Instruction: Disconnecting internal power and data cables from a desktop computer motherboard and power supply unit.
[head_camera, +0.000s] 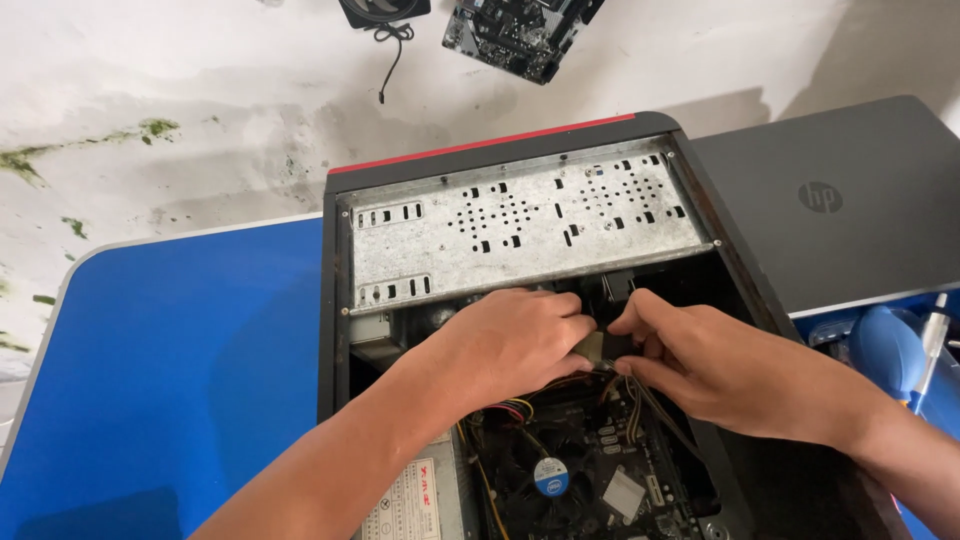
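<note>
**Your hands meet on a cable connector inside the opened computer case, centre frame**

Your left hand (515, 340) and right hand (715, 365) are pressed together, fingertips pinched on a pale plastic connector (592, 347) just below the perforated metal drive cage (525, 225). The computer case (335, 330) lies on its side on the blue table (170, 380) with its side panel already off, and the motherboard (600, 470), its cooler fan (548, 475) and the power supply (410, 505) sit in place at lower centre. The connector appears not yet parted or seated; your fingers hide the joint. Its long axis runs roughly left to right across the frame, and its coloured wires (520, 408) trail down toward the lower edge. A closed grey laptop (840, 200) lies at upper right.
</note>
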